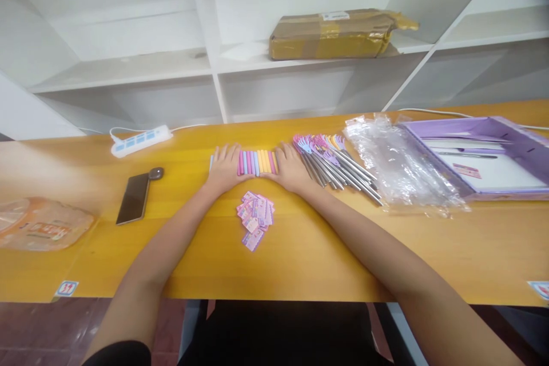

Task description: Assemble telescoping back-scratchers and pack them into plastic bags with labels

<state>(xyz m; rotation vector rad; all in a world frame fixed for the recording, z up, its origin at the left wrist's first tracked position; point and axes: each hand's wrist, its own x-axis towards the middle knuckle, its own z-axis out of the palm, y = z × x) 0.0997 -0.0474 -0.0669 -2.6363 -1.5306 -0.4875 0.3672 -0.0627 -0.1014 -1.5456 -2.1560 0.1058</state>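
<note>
A row of short pastel sticks (pixel 257 163) in pink, blue and yellow lies side by side on the table; their exact kind is unclear. My left hand (pixel 223 168) rests over the left end of the row, fingers spread and pointing away from me. Over the right end lies my right hand (pixel 291 168), its fingers also stretched out and its thumb along the sticks' near ends. Just below the row is a loose pile of small pink and purple printed cards (pixel 256 214). Right of my right hand, metal-handled utensils with colourful plastic heads (pixel 338 163) lie heaped together.
Clear plastic bags (pixel 401 163) lie beside a purple box (pixel 472 190) at the right. On the left are a phone (pixel 134 199), a small dark object (pixel 156 173), a power strip (pixel 141 140) and an orange plastic bag (pixel 47 224). A taped carton (pixel 330 35) sits on the shelf.
</note>
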